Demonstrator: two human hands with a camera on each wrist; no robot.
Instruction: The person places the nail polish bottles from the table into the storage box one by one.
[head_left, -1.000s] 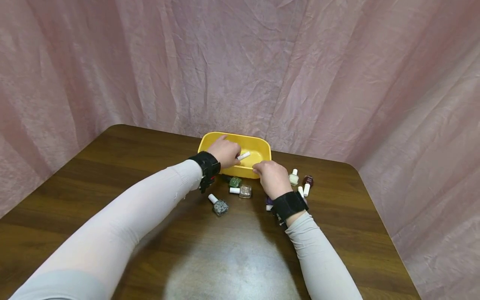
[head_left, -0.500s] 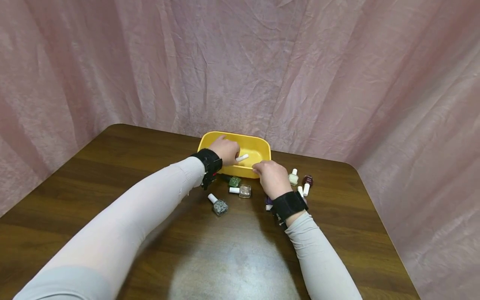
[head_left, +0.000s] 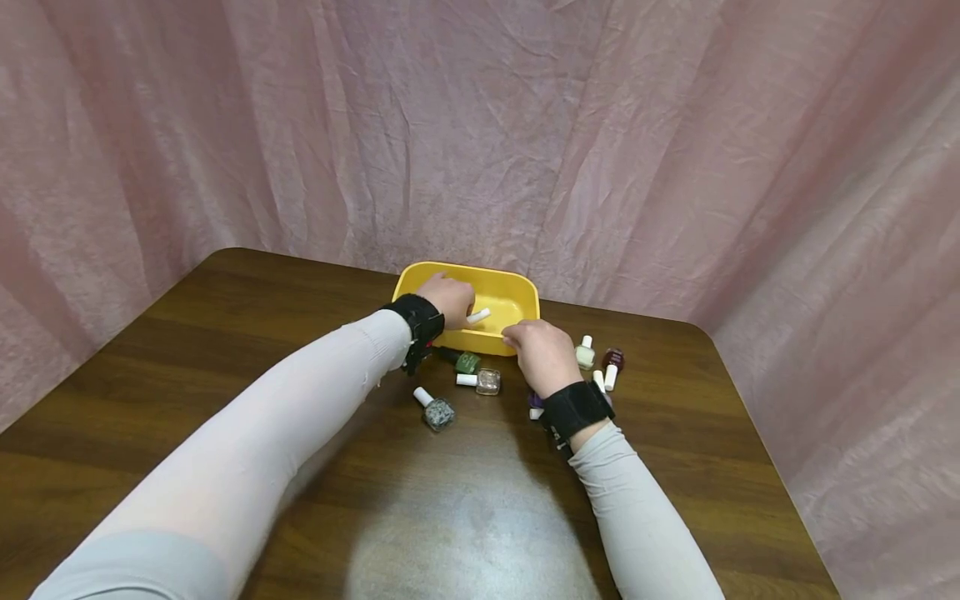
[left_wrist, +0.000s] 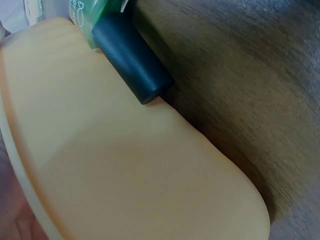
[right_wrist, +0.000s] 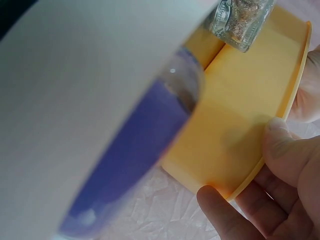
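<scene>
The yellow plastic bin (head_left: 487, 343) stands near the table's back edge. My left hand (head_left: 448, 302) is inside its left half, holding a nail polish bottle whose white cap (head_left: 477, 317) sticks out; the bottle's body is hidden by the hand. At the bin's front right corner, my right hand (head_left: 542, 354) grips the rim, thumb at the edge and fingers on the other side, as the right wrist view shows. A green nail polish bottle (head_left: 467, 362) with a black cap (left_wrist: 132, 57) lies against the bin's front wall.
Nearby lie a gold glitter bottle (head_left: 488, 382) and a grey speckled bottle (head_left: 438, 414). A purple bottle (right_wrist: 135, 155) lies under my right wrist. Right of that hand are a pale bottle (head_left: 585, 357) and a dark red one (head_left: 614, 359). A pink curtain (head_left: 465, 133) hangs behind the table.
My left hand has shifted slightly within the bin, and the white cap has moved a little lower and to the left. My right hand stays on the rim.
</scene>
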